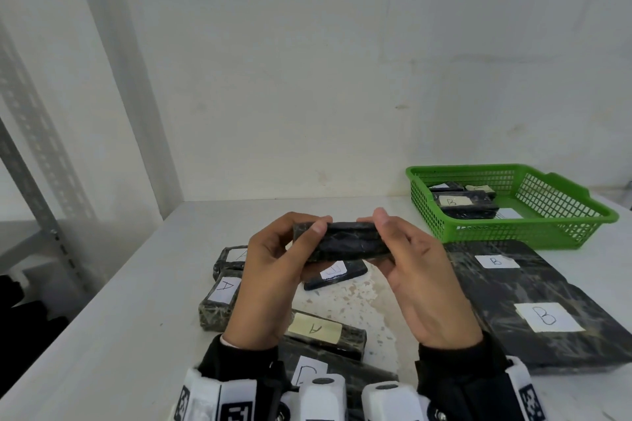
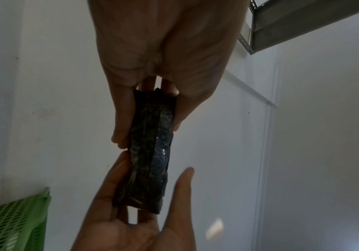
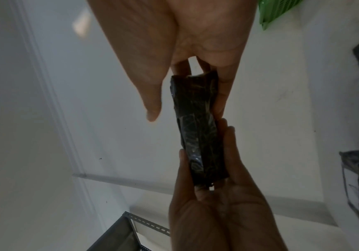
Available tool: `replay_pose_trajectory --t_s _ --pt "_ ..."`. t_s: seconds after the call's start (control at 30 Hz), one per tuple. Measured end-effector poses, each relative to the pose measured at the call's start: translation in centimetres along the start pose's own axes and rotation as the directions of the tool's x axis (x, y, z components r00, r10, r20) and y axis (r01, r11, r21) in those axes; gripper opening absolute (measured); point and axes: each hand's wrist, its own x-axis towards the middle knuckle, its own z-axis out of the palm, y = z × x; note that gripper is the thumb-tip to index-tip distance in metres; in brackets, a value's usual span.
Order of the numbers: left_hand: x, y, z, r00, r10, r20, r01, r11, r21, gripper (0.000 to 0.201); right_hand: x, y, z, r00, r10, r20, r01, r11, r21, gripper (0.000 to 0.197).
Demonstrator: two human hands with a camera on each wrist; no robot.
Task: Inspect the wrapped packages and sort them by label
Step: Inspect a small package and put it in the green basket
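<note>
Both hands hold one black wrapped package [image 1: 345, 243] edge-on above the table, with no label showing in any view. My left hand [image 1: 280, 249] grips its left end, thumb on the near face. My right hand [image 1: 403, 249] grips the right end, thumb on top. In the left wrist view the package [image 2: 150, 152] runs from my left hand [image 2: 152, 95] down to my right hand [image 2: 131, 220]. The right wrist view has the package [image 3: 197, 132] between my right hand [image 3: 195, 71] and left hand [image 3: 217, 195]. A green basket [image 1: 478, 236] at the right holds packages labelled B [image 1: 461, 203].
Packages labelled A [image 1: 224, 287] [image 1: 314, 330] lie on the table [image 1: 136, 301] to the left and below my hands. A small labelled package [image 1: 337, 272] lies under them. A large flat package with two B labels [image 1: 547, 311] lies at the right. A metal shelf post [image 1: 34, 164] stands at the left.
</note>
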Motion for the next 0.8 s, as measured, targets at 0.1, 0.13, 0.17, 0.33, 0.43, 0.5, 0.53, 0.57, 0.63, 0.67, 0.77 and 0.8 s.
replay_pose_trajectory --t_s 0.1,0.13,0.17,0.33,0.43,0.5,0.53,0.57,0.63,0.67,0.77,0.8 --pt "0.12 0.03 -0.1 0.999 -0.011 0.032 0.011 1.0 0.026 0.023 0.03 -0.06 0.02 0.997 -0.07 -0.029 0.068 0.996 -0.058 0.028" --pt "0.06 -0.02 -0.12 0.999 -0.013 0.047 0.012 0.999 0.031 0.027 0.02 -0.13 -0.01 0.995 -0.097 -0.039 0.093 0.993 -0.077 0.025" --pt "-0.03 -0.02 -0.08 0.998 -0.015 0.056 0.013 0.999 0.036 0.029 0.01 -0.21 -0.02 0.992 -0.115 -0.042 0.111 0.99 -0.091 0.024" --pt "0.0 -0.19 -0.21 0.999 0.009 0.032 -0.011 0.998 0.063 0.025 0.2 -0.32 -0.03 0.998 -0.061 0.02 0.063 0.994 -0.092 0.026" --pt "0.15 -0.16 -0.42 0.999 0.002 0.051 -0.006 0.997 0.071 0.027 0.34 -0.35 0.2 0.999 -0.044 0.024 0.045 0.997 -0.069 0.028" --pt "0.09 -0.02 -0.54 0.998 -0.01 0.07 0.004 0.997 0.077 0.033 0.45 -0.38 0.31 0.994 -0.107 0.012 0.108 0.985 -0.132 0.019" --pt "0.01 -0.02 -0.55 0.997 -0.015 0.077 0.009 0.997 0.074 0.035 0.5 -0.42 0.3 0.992 -0.126 0.012 0.127 0.98 -0.153 0.018" --pt "-0.09 0.0 -0.54 0.997 -0.019 0.079 0.013 0.998 0.068 0.033 0.56 -0.46 0.27 0.991 -0.131 0.012 0.131 0.978 -0.163 0.018" --pt "-0.21 0.02 -0.57 0.998 -0.008 0.068 0.004 0.998 0.068 0.022 0.65 -0.45 0.23 0.994 -0.111 0.018 0.113 0.98 -0.165 0.02" --pt "-0.22 -0.04 -0.62 0.998 0.003 0.059 -0.008 0.997 0.077 0.02 0.63 -0.36 0.23 0.995 -0.096 0.029 0.1 0.981 -0.165 0.021" --pt "-0.07 -0.11 -0.69 0.998 0.026 0.06 -0.032 0.994 0.102 0.019 0.34 -0.13 0.38 0.998 -0.035 0.055 0.042 0.99 -0.135 0.031" --pt "0.02 -0.15 -0.75 0.997 0.027 0.066 -0.034 0.994 0.108 0.018 0.25 -0.08 0.43 0.998 -0.021 0.057 0.028 0.993 -0.117 0.035"
